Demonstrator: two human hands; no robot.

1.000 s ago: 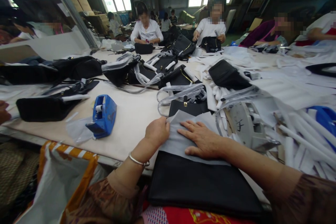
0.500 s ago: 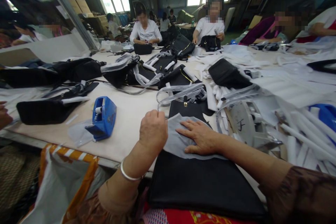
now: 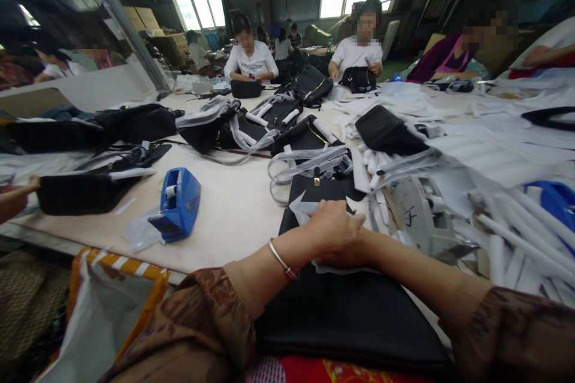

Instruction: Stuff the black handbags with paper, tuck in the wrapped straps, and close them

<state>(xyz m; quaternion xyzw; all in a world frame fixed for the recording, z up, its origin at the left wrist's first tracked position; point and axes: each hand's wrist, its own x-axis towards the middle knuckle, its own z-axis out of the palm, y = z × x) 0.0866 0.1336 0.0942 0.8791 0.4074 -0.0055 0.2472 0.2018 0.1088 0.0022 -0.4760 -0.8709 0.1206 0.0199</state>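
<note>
A black leather-look bag (image 3: 350, 311) reaches from my lap onto the table edge, its flap (image 3: 314, 187) with a small gold clasp pointing away from me. On it lies a thin pale grey sheet (image 3: 300, 206), mostly covered by my hands; one corner sticks up at the left. My left hand (image 3: 330, 221), with a silver bangle at the wrist, crosses over my right hand on the sheet. My right hand (image 3: 348, 251) lies below it, against the sheet. The fingers of both hands are largely hidden, so their grip does not show.
A blue tape dispenser (image 3: 180, 203) stands left, a grey-white dispenser (image 3: 420, 215) right. Black bags with wrapped straps (image 3: 309, 161) and white foam strips (image 3: 516, 257) crowd the table. Co-workers sit opposite; another person's hand (image 3: 18, 194) reaches in at the left. A white sack (image 3: 99, 311) hangs below.
My left hand has moved right from the sheet's left edge and now lies across my right hand. More of the sheet is covered. The other person's hand at far left reaches further in.
</note>
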